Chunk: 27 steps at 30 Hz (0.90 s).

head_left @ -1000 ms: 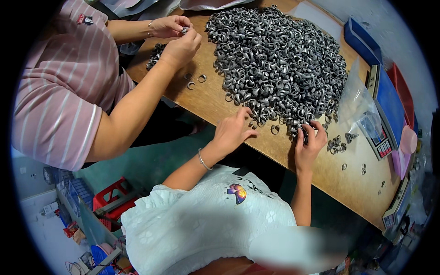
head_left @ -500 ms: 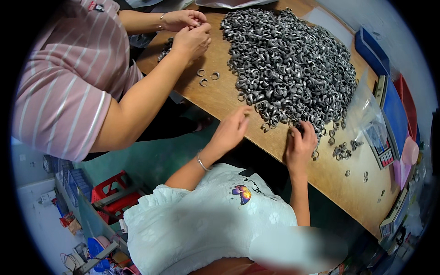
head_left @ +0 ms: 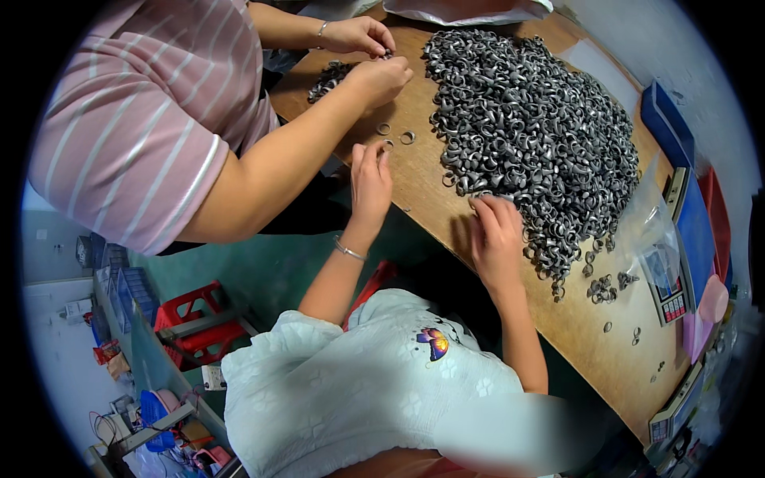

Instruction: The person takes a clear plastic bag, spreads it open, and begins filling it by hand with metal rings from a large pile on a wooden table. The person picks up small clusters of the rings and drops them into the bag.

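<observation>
A large heap of dark grey metal rings (head_left: 534, 127) covers much of the wooden table (head_left: 434, 207). My left hand (head_left: 370, 187) is stretched toward the co-worker's side, with thumb and fingertips closed about a loose ring (head_left: 388, 144). Two more loose rings (head_left: 408, 138) lie beside it. At the heap's near edge is my right hand (head_left: 498, 235), its fingers curled and the tips against the rings; what they grip is hidden. On the left, a co-worker's hands (head_left: 378, 80) pinch a small dark piece above the table.
Behind the co-worker's forearm lies a smaller ring pile (head_left: 328, 80). To the right are a few scattered rings (head_left: 607, 288), a clear plastic bag (head_left: 641, 227), a scale with a keypad (head_left: 665, 283) and a blue bin (head_left: 668, 123). A red stool (head_left: 199, 323) stands on the floor.
My left hand has moved left and away from me, from the table's front edge to the loose rings. My right hand has shifted left along the heap's edge. The view has shifted a little.
</observation>
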Available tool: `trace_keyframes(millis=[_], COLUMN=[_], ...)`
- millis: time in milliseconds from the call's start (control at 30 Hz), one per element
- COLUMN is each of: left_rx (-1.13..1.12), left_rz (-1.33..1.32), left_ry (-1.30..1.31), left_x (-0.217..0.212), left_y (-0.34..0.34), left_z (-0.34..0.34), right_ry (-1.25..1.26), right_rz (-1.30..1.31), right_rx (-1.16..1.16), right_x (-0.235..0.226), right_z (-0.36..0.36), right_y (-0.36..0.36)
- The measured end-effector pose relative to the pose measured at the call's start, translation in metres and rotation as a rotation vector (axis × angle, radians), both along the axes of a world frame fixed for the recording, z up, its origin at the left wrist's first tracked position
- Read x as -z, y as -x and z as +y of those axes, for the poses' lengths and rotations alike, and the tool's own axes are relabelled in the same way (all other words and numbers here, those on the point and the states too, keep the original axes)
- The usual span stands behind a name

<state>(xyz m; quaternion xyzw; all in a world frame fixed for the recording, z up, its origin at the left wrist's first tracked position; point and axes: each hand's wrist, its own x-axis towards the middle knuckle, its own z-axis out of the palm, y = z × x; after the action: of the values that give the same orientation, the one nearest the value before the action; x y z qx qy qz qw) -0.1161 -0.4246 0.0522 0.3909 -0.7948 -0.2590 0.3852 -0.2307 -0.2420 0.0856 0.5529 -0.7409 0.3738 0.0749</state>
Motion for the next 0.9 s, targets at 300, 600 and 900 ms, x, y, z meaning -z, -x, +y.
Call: trace_keyframes(millis=[300, 600, 900], left_rx=[0.014, 0.371, 0.188], left_rz=[-0.146, 0.867, 1.143], left_ry=[0.016, -1.252, -1.291], left_x=[0.003, -0.001, -0.006], left_y=[0.005, -0.021, -0.017], left_z=[-0.029, -0.044, -0.026], right_ry=[-0.185, -0.127, -0.109], right_rz=[0.369, -0.306, -0.285], right_rx=[0.019, -0.155, -0.118], right_x=[0.025, 0.034, 0.038], right_z=[-0.150, -0.174, -0.190], right_y=[0.006, 0.007, 0.013])
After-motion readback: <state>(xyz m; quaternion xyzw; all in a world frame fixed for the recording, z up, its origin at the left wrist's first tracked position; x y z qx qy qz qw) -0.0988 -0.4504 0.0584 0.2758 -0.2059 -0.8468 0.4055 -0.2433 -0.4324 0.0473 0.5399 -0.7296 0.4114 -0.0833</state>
